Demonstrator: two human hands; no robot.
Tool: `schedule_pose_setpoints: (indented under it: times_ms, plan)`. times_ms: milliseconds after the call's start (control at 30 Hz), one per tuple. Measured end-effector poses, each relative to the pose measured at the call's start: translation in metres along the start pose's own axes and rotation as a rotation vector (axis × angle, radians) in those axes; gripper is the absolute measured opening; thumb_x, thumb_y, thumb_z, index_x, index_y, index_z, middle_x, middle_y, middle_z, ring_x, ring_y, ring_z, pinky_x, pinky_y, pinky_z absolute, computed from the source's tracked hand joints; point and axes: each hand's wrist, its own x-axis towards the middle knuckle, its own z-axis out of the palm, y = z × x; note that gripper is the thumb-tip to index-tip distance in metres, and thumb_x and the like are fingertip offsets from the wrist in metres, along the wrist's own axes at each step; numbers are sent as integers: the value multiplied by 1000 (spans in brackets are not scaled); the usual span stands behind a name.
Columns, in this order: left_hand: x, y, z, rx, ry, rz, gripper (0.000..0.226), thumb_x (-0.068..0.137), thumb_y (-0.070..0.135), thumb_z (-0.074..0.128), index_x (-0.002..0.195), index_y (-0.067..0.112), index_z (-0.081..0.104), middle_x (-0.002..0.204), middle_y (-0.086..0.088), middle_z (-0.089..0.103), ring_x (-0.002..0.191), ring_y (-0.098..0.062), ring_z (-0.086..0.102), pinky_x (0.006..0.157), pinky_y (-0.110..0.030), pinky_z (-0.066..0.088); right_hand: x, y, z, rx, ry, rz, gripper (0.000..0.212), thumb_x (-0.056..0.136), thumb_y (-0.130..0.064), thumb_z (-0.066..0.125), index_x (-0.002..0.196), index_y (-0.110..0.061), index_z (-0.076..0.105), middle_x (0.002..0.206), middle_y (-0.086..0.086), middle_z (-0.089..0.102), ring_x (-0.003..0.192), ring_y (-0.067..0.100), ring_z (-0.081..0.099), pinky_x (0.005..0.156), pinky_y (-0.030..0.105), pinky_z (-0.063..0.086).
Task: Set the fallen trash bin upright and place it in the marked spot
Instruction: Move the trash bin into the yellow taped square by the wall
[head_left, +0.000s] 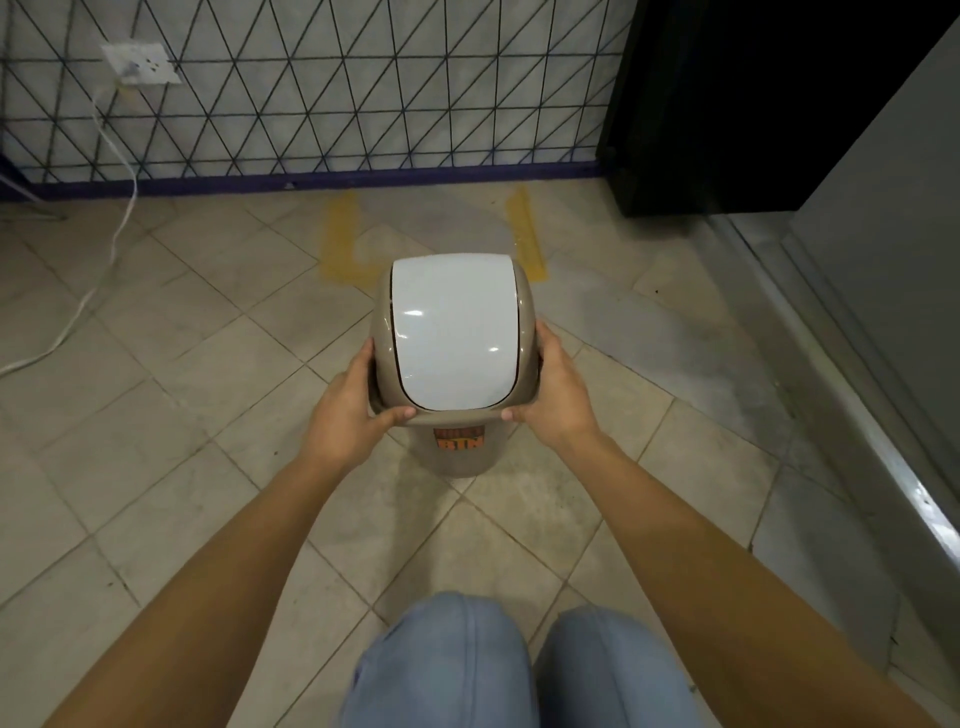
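Note:
A small beige trash bin (453, 457) with a white swing lid (453, 332) stands upright in the middle of the head view, an orange "BIN" label on its near side. My left hand (345, 402) grips the left side of its top rim and my right hand (556, 395) grips the right side. Just beyond the bin, yellow painted lines (340, 234) mark a spot on the tiled floor against the wall. The bin's top covers the near part of those lines.
A wall with a triangle pattern (311, 88) runs behind the marked spot. A white cable (111, 218) hangs from a socket at the left and trails over the floor. A dark cabinet (727, 104) and a grey raised step (831, 338) stand on the right. My knees (519, 670) show at the bottom.

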Motion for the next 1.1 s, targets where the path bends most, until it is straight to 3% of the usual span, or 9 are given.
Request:
schedule_pose_setpoints:
  times_ms: [433, 533, 667, 833, 900, 1100]
  plan:
    - [57, -5, 0, -18, -3, 22, 96, 77, 28, 73, 150, 21, 12, 148, -4, 38, 133, -24, 35, 106, -45, 35, 66, -15, 0, 42, -18, 36, 116, 56, -1, 84, 145, -27, 15, 143, -2, 42, 132, 19, 39, 105, 45, 41]
    - [79, -10, -2, -12, 16, 27, 95, 76, 30, 73, 149, 23, 12, 146, -5, 39, 131, -23, 36, 105, -36, 34, 87, -22, 5, 39, -17, 53, 117, 56, -1, 84, 145, -28, 14, 143, -2, 42, 131, 19, 39, 107, 43, 38]
    - [104, -14, -5, -22, 12, 53, 96, 76, 29, 74, 149, 23, 13, 138, -6, 46, 110, -10, 43, 88, -25, 34, 108, -30, 6, 52, -19, 63, 114, 58, 2, 81, 144, -28, 14, 143, 0, 39, 131, 17, 38, 106, 41, 38]
    - [136, -21, -11, -93, -61, 66, 94, 75, 26, 74, 149, 22, 16, 142, -6, 44, 129, -24, 41, 102, -40, 39, 129, -35, 9, 43, -15, 72, 111, 59, 1, 81, 145, -24, 15, 144, 3, 34, 130, 18, 38, 103, 36, 40]
    - [147, -22, -12, -101, -65, 74, 94, 75, 27, 74, 149, 24, 15, 144, -5, 42, 130, -23, 40, 103, -42, 39, 139, -36, 8, 23, 5, 62, 110, 58, -1, 83, 144, -22, 18, 142, 3, 34, 128, 16, 37, 102, 30, 36]
    - [179, -31, -1, -193, -45, -6, 95, 77, 35, 72, 149, 30, 10, 151, 3, 29, 134, -18, 35, 106, -43, 36, 183, -31, 7, -5, 29, 85, 111, 56, -7, 86, 145, -12, 19, 145, 8, 33, 134, 22, 34, 110, 36, 31]
